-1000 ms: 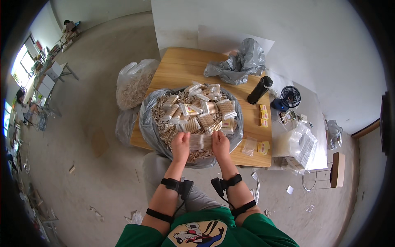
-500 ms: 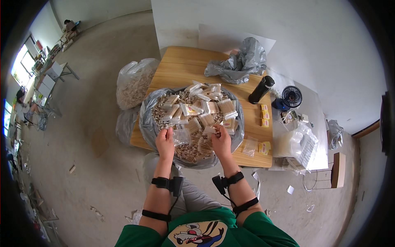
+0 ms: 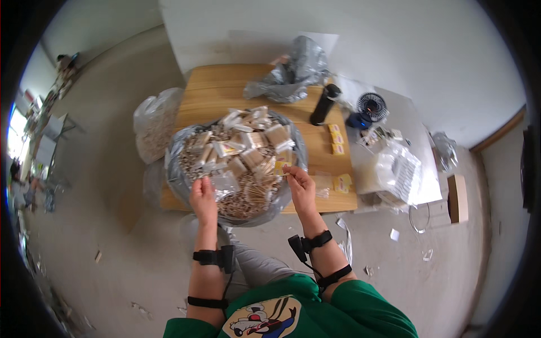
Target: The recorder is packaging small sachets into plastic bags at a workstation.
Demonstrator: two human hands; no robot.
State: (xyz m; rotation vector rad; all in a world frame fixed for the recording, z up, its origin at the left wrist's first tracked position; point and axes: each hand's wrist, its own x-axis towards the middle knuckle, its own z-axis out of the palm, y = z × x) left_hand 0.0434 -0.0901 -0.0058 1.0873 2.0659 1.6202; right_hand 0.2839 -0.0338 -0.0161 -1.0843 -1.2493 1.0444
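The left hand (image 3: 203, 194) pinches a small clear packet (image 3: 224, 181) by its edge, fingers closed on it. The packet sits just to the right of that hand, over the near side of the big pile (image 3: 239, 158) of packets and little wooden sticks. The right hand (image 3: 300, 186) holds a small yellow piece (image 3: 281, 165) between its fingertips — it sticks out up and to the left of the hand, above the right side of the pile. The two hands are apart, with loose sticks between them.

The pile lies in a wide grey bag (image 3: 177, 174) on the wooden counter (image 3: 220, 90). Farther back on the counter lie a crumpled grey bag (image 3: 293, 73) and a black bottle (image 3: 324, 104). Some yellow packs (image 3: 336, 139) lie to the right, well away from the hands. A clear sack (image 3: 152, 121) stands on the floor to the left of the counter.
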